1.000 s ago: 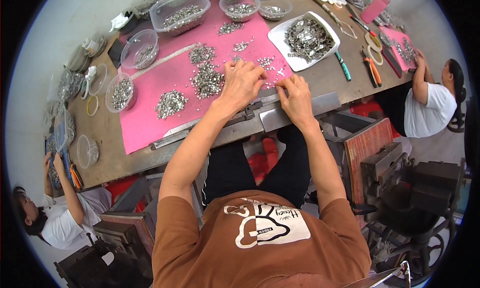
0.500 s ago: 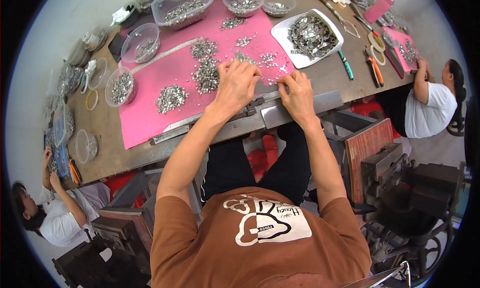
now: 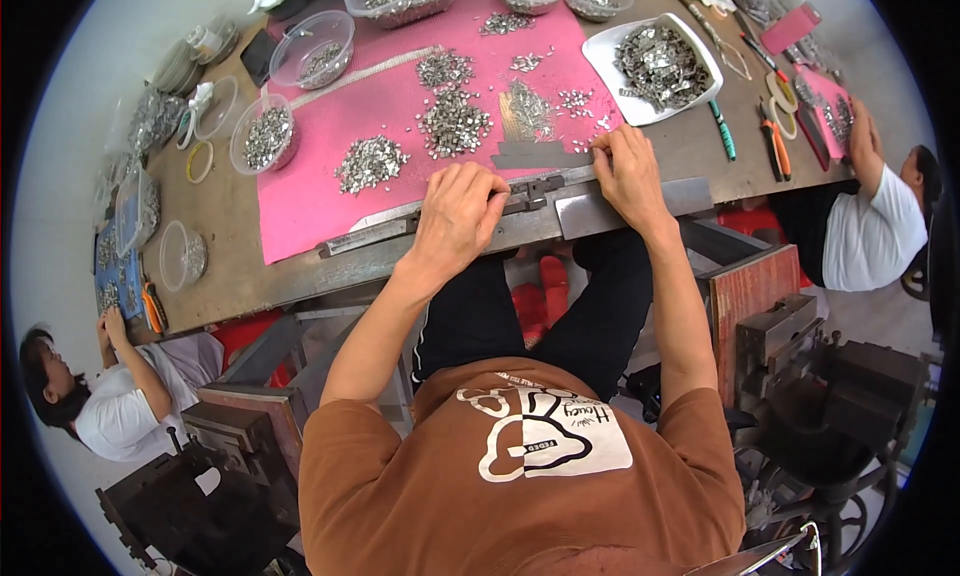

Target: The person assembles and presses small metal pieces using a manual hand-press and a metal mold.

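My left hand [image 3: 460,213] is closed in a pinch over a long metal bar [image 3: 372,238] along the table's front edge. Whatever its fingertips hold is too small to make out. Just right of it, a dark metal block [image 3: 537,193] sits on the bar. Thumb and fingers pressed together, my right hand [image 3: 630,176] is at the right end of a flat grey strip [image 3: 540,156]; whether it grips the strip is hidden. Below that hand lies a smooth metal plate [image 3: 660,198]. Beyond the strip is a patch of thin silvery pieces [image 3: 530,113] on the pink mat [image 3: 300,201].
Piles of small metal pieces [image 3: 370,164] dot the mat. A white tray [image 3: 620,96] of metal parts stands right, clear plastic tubs [image 3: 290,141] left and behind. A teal-handled tool [image 3: 722,131] and orange-handled pliers [image 3: 775,146] lie right. Other people [image 3: 125,401] sit at both sides.
My left hand has drawn back toward me and leftward, from beside the silvery pieces to the bar. The grey strip is now uncovered. My right hand stays near the bar's right part; the view has shifted.
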### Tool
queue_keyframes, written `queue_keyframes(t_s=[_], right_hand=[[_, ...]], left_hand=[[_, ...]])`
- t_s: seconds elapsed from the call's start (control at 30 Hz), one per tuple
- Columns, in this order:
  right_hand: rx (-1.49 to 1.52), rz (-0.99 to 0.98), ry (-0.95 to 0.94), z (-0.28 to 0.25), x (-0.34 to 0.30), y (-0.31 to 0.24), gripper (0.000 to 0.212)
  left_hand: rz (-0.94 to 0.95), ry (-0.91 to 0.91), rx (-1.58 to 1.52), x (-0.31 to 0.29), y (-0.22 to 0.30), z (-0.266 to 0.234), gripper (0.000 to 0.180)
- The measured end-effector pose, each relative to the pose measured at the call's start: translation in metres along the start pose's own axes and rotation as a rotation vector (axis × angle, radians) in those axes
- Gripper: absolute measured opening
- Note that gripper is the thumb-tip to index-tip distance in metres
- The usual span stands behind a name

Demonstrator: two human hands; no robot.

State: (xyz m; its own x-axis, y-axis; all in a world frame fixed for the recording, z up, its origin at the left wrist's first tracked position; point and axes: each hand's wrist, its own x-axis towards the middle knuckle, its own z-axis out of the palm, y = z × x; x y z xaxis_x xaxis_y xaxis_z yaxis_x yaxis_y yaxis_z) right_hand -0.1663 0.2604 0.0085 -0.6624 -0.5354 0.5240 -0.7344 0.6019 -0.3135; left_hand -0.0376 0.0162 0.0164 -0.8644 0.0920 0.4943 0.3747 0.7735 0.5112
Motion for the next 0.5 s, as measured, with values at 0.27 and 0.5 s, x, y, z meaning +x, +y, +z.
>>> queue_keyframes(t_s=[0.27, 0.5], right_hand=[[0.114, 0.024, 0.08, -0.002, -0.011, -0.014, 0.014], [0.019, 0.005, 0.125, 0.002, -0.018, -0.013, 0.015]], left_hand=[[0.002, -0.003, 0.059, 0.005, 0.008, -0.004, 0.011], [0.12, 0.027, -0.002, 0.059, 0.008, 0.036, 0.012]])
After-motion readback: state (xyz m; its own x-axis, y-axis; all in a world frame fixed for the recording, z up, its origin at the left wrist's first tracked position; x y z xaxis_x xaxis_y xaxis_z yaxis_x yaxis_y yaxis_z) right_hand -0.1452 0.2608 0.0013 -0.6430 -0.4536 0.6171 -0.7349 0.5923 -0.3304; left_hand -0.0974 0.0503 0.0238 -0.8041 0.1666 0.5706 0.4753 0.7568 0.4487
